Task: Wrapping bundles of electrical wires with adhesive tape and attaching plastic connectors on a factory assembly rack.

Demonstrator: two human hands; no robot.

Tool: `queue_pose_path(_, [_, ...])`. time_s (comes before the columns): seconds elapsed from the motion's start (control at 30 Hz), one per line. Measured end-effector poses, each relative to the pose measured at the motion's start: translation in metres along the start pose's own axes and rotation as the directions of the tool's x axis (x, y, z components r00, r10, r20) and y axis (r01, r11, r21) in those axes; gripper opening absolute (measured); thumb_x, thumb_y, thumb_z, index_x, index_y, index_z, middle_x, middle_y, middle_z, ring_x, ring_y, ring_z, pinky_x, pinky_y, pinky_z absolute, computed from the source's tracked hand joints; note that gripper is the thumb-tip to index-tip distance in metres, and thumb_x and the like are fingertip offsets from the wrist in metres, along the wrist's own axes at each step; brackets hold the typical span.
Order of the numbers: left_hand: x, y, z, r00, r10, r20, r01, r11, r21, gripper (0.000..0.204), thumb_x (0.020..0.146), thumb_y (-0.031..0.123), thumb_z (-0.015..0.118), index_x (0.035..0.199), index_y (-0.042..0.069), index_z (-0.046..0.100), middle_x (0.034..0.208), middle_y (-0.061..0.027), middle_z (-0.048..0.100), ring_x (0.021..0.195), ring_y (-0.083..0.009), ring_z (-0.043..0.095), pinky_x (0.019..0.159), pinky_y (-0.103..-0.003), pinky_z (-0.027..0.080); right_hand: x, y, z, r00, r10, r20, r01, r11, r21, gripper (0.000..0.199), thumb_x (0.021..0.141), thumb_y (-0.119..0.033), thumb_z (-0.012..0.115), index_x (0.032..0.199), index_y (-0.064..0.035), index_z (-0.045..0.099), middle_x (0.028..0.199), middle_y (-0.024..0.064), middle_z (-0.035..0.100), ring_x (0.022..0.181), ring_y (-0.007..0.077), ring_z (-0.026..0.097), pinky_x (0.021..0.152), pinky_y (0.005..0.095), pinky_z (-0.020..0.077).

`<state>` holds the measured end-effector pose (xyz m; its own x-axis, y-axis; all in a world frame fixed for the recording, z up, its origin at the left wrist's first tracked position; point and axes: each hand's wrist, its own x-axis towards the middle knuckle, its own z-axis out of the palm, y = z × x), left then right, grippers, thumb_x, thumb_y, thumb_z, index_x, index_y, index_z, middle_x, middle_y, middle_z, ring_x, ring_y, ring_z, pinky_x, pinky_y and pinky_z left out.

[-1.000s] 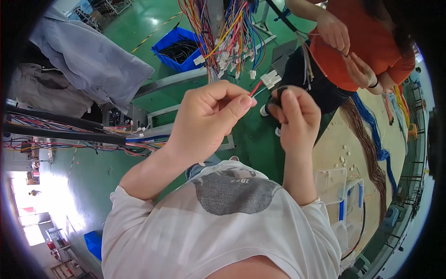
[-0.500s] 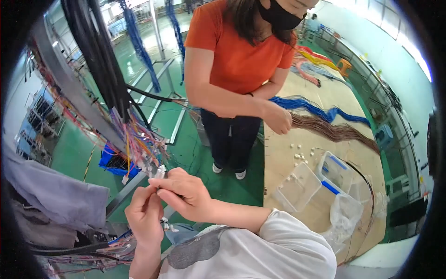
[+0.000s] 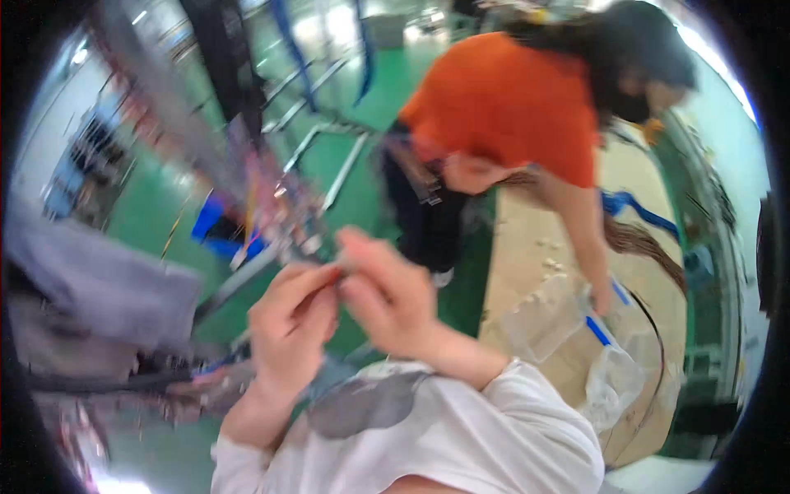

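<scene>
Where hands [image 3: 341,309] meet, wire direction blurred

bright, even daylight; heavy motion blur throughout, fisheye bending and black rim

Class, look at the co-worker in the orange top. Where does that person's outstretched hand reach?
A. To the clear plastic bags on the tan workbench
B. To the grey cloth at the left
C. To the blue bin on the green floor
A: the co-worker's hand sits down by the clear plastic bags on the tan workbench.
</scene>
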<state>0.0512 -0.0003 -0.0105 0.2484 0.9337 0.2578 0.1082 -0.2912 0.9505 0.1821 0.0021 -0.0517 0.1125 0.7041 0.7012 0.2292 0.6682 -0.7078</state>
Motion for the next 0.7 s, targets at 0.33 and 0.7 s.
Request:
queue_pose_path(0.33, [-0.005, 0.004, 0.003, 0.997, 0.072, 0.037, -0.067, 0.990, -0.121, 0.023, 0.080, -0.006, 0.047, 0.101, -0.004, 0.056, 0.086, -0.0055, 0.049, 0.059, -0.0065, 0.048, 0.048, -0.017, 0.037, -0.003, -0.007, -0.004, 0.995, 0.082, 0.055, -0.093, 0.960, 0.264, 0.047, 0.084, -0.011, 0.046, 0.125, 0.0078, 0.029, 0.062, -0.0034, 0.045, 0.053, 0.0029, 0.038, 0.049, 0.0161, 0.0306])
queue_pose_path(0.7, [-0.006, 0.004, -0.001, 0.966, 0.258, 0.012, -0.256, 0.954, 0.155, 0.024, 0.077, -0.008, 0.049, 0.098, -0.003, 0.058, 0.083, -0.0055, 0.050, 0.062, -0.0065, 0.047, 0.050, -0.017, 0.036, -0.008, -0.005, 0.000, 1.000, 0.017, 0.017, -0.021, 0.951, 0.307, 0.048, 0.086, -0.009, 0.041, 0.127, 0.0058, 0.022, 0.079, 0.0071, 0.056, 0.055, 0.0042, 0.039, 0.050, 0.0162, 0.0316])
